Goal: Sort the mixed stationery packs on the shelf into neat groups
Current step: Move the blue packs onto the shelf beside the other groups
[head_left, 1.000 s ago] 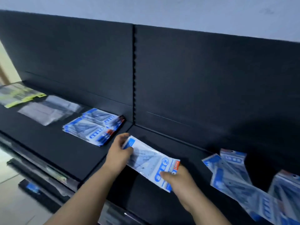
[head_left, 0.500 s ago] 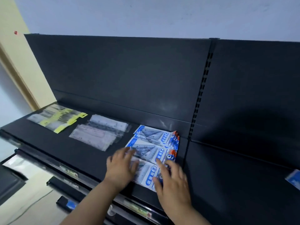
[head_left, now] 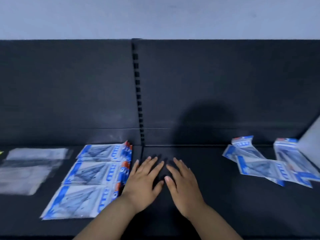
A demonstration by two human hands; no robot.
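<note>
Neither hand holds anything: the left hand (head_left: pixel 143 181) and the right hand (head_left: pixel 183 186) both lie palm down with fingers straight and spread, side by side and pointing toward twelve o'clock, thumbs nearly meeting. Both forearms come in from six o'clock, angled toward each other. Whether the palms press on the surface or hang just over it cannot be told.

Under them is the black shelf (head_left: pixel 225 213), backed by a dark back panel (head_left: pixel 225 75) with a slotted upright (head_left: pixel 138 94) at twelve o'clock from the hands.

At nine o'clock from the left hand, the sorted blue packs (head_left: pixel 93 179) lie in a neat column of three, running front to back. Their near corner is covered by the left wrist; contact cannot be told. Farther out at nine o'clock are the clear packs (head_left: pixel 29 168), blurred.

At three o'clock, well apart from the right hand, the loose blue packs (head_left: pixel 270 168) overlap at mixed angles. A pale grey panel (head_left: pixel 311 148) tilts in at the frame's right edge beside them.
</note>
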